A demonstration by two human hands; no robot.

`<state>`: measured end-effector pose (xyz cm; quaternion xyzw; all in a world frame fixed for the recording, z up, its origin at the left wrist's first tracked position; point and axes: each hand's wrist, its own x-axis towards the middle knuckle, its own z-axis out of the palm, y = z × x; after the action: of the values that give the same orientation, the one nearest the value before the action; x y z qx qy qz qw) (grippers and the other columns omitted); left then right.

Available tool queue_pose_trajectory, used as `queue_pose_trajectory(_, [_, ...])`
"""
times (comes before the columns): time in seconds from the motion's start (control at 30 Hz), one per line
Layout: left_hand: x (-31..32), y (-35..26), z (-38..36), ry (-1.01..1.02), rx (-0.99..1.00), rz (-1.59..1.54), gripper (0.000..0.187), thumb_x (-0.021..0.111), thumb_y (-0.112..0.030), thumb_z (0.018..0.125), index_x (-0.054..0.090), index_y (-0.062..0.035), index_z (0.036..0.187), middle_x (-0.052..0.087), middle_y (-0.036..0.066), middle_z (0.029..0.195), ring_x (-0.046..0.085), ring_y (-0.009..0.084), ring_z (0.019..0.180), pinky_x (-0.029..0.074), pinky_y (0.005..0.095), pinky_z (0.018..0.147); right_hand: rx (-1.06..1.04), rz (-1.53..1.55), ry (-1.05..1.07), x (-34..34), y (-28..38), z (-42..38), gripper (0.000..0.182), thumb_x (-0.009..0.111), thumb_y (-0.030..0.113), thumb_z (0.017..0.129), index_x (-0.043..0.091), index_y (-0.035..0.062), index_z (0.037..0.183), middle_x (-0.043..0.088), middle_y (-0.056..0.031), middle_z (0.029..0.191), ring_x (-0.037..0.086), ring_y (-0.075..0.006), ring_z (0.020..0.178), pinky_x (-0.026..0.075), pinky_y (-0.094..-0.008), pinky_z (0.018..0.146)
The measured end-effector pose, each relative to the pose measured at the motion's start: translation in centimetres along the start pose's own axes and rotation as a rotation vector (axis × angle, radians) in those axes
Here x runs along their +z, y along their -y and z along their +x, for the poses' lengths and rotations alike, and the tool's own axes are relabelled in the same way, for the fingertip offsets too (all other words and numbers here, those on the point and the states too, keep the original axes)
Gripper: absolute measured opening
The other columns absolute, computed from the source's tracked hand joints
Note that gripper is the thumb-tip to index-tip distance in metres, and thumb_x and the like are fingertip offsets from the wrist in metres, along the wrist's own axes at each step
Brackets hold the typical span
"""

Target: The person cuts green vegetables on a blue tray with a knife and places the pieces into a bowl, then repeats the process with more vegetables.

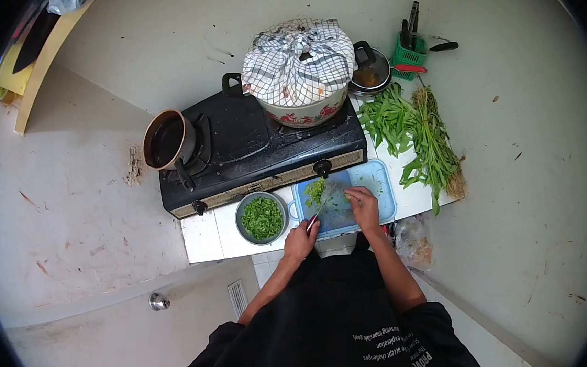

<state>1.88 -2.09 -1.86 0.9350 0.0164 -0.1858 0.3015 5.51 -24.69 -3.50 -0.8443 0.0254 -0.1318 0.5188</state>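
My left hand (298, 242) is closed around the handle of a knife (313, 221), whose blade points away from me over a blue cutting board (337, 219). Beside the blade lies a small heap of chopped greens (315, 190). Over the right part of the board, my right hand (364, 208) has its fingertips pinched together; what they hold, if anything, is too small to make out. Bits of green are scattered on the light blue tray (391, 191) at the board's right. A grey bowl (238, 224) full of chopped greens stands left of the board.
Behind the board is a black gas stove (235, 134) bearing a cloth-covered pot (302, 115) and a brown saucepan (185, 144). Leafy greens (428, 135) with roots lie at the right, near a lidded pan (372, 76) and a green utensil basket (408, 54). A plastic bag (413, 241) sits below the counter edge.
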Motion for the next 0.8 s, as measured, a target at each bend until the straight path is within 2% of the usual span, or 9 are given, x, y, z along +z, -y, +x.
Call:
queue_pose_trajectory(0.1, [0.0,0.0,0.0,-0.003,0.002,-0.007,0.05,0.053,-0.05,0.098,0.064,-0.0015,0.097,0.067,0.026,0.075,0.067,0.0455,0.074,0.051,0.0545,0.068,-0.221,-0.24,-0.098,-0.5,1.5,0.1,0.035,0.063,-0.008,0.076,0.074,0.0054,0.106,0.069,-0.011,0.105,0.064,-0.0307,0.1,0.051,-0.0404,0.087])
queue_pose_trajectory(0.2, [0.2,0.1,0.0,0.006,0.0,0.004,0.05,0.053,-0.05,0.098,0.064,-0.0016,0.097,0.067,0.026,0.076,0.067,0.0456,0.074,0.051,0.0545,0.069,-0.323,-0.26,-0.03,-0.4,1.4,-0.7,0.039,0.064,-0.007,0.074,0.074,0.0074,0.108,0.069,-0.0103,0.105,0.064,-0.0298,0.101,0.05,-0.0404,0.086])
queue_pose_trajectory(0.3, [0.2,0.1,-0.1,0.001,0.002,0.011,0.05,0.053,-0.05,0.098,0.064,-0.0017,0.097,0.067,0.026,0.076,0.067,0.0458,0.075,0.051,0.0547,0.069,-0.35,-0.314,0.152,0.0,-0.3,-2.8,0.04,0.066,-0.006,0.074,0.074,0.0086,0.11,0.069,-0.0091,0.106,0.064,-0.0299,0.101,0.048,-0.0394,0.086])
queue_pose_trajectory(0.4, [0.2,0.2,-0.1,-0.002,-0.008,0.008,0.05,0.053,-0.051,0.098,0.064,-0.0017,0.097,0.067,0.026,0.076,0.067,0.0461,0.075,0.051,0.0548,0.069,-0.316,-0.321,0.16,0.5,-1.4,-5.2,0.036,0.066,-0.005,0.075,0.075,0.009,0.108,0.069,-0.0082,0.104,0.064,-0.0287,0.1,0.047,-0.0375,0.085])
queue_pose_trajectory(0.5, [0.3,0.3,-0.2,-0.006,-0.006,0.013,0.05,0.054,-0.051,0.098,0.064,-0.0016,0.096,0.067,0.026,0.076,0.067,0.046,0.075,0.052,0.0547,0.069,-0.167,-0.172,0.121,1.0,-1.5,-5.6,0.031,0.067,-0.003,0.077,0.076,0.0095,0.104,0.069,-0.0071,0.101,0.064,-0.0262,0.1,0.047,-0.0373,0.085])
queue_pose_trajectory(0.8, [0.5,0.2,-0.1,-0.003,-0.006,-0.003,0.05,0.054,-0.051,0.097,0.065,-0.0022,0.094,0.067,0.025,0.075,0.067,0.0454,0.074,0.052,0.054,0.069,-0.137,-0.178,0.116,1.0,-1.2,-6.0,0.023,0.07,0.002,0.08,0.077,0.0085,0.101,0.071,-0.0075,0.09,0.063,-0.0255,0.091,0.046,-0.0373,0.084])
